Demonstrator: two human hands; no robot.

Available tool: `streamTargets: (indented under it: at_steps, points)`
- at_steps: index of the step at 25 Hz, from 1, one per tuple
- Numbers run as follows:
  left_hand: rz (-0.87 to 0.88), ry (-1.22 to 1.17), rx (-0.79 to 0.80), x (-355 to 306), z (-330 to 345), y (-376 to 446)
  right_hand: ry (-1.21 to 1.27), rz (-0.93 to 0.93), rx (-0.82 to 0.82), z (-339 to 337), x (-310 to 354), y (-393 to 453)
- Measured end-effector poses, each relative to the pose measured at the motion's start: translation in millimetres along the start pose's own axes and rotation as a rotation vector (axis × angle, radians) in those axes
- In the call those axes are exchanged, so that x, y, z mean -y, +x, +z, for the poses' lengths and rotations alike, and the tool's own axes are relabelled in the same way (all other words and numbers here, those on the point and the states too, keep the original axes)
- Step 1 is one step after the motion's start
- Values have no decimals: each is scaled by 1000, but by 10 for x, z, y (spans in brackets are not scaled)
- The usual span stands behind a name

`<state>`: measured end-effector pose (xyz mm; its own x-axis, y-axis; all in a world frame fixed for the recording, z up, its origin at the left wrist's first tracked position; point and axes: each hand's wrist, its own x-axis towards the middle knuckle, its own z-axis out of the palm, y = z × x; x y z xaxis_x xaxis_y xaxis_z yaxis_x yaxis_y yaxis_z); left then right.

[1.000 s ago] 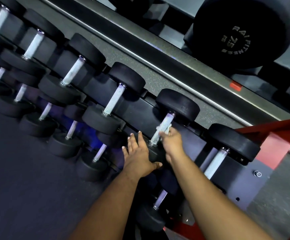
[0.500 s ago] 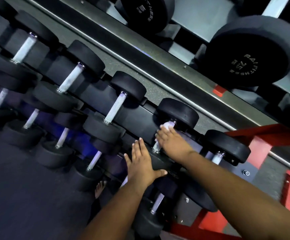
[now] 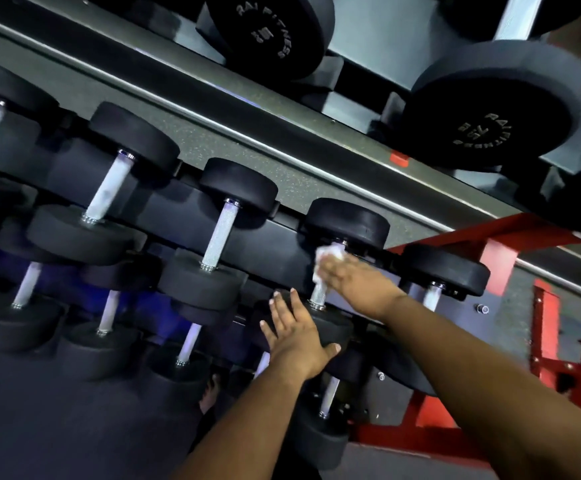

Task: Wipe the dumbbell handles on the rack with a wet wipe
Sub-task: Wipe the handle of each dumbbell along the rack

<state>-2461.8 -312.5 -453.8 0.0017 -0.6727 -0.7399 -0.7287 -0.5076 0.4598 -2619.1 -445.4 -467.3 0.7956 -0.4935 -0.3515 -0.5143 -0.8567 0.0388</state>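
Since half a second ago, the right hand (image 3: 354,282) has slid up the handle (image 3: 320,292) toward the far head (image 3: 346,221), carrying the wipe (image 3: 327,259) with it; a second ago it was lower, near the middle of the bar. The left hand has stayed flat on the near head.

Left to right on the top tier of the rack (image 3: 275,251): three dumbbells with bare handles, the nearest of them (image 3: 219,237) just left of the one being cleaned. Then the left hand (image 3: 297,337), fingers straight and spread, presses on the near head (image 3: 330,327) of the working dumbbell, holding nothing. Just right and above it, the right hand grasps the white wipe, crumpled against the upper end of the handle, right under the far head. Whether the fingers wrap fully around the bar cannot be told; motion blurs them. Further right sits one more dumbbell, its handle (image 3: 432,297) partly hidden behind the right forearm.

The handle's long axis runs from lower left to upper right, away from the person, tilted with the rack. It points toward the far head at the top. The bare knurled stretch lies below the grip, toward the left hand. So the next stroke probably goes back down the axis, toward the person. The right hand is the nearer one to that stretch.
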Motion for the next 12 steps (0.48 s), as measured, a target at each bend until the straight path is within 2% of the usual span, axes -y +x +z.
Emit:
streamTargets:
  at_steps: [2,3,5,7,10,12]
  points:
    - [-9,-5,14,10,-7,10,129,237,1,8,122,-1]
    - [-9,-3,16,7,-9,11,190,240,23,92,244,-35]
    - [-8,-4,20,0,-22,8,282,112,115,188,347,-183]
    - [-8,1,19,-5,-29,8,235,56,6,195,215,-199]
    - [-10,-3,26,-1,-38,4,114,227,-154,201,73,-69]
    - [-18,8,19,-8,-38,-8,153,170,-189,327,198,-110]
